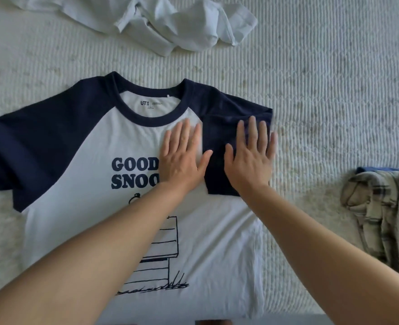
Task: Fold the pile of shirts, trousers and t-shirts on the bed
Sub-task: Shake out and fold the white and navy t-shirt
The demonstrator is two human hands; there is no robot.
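- Cotton jersey is what the raglan t-shirt [123,207] appears to be made of; it is spread front-up on the ribbed bedspread [334,90], collar away from the person.
- Its right navy sleeve [219,160] is already folded in over the chest; the left navy sleeve [29,146] is not yet folded.
- It is judged light, limp and easily creased, so it is best taken at the shoulder seam and hem edge.
- The left hand [182,158] is laid flat on the white chest panel, fingers straight and slightly spread.
- The right hand [252,156] is pressed flat on the folded sleeve, fingers spread, nothing pinched.
- A crumpled white garment [182,22] lies beyond, and a plaid shirt [369,207] to the right.
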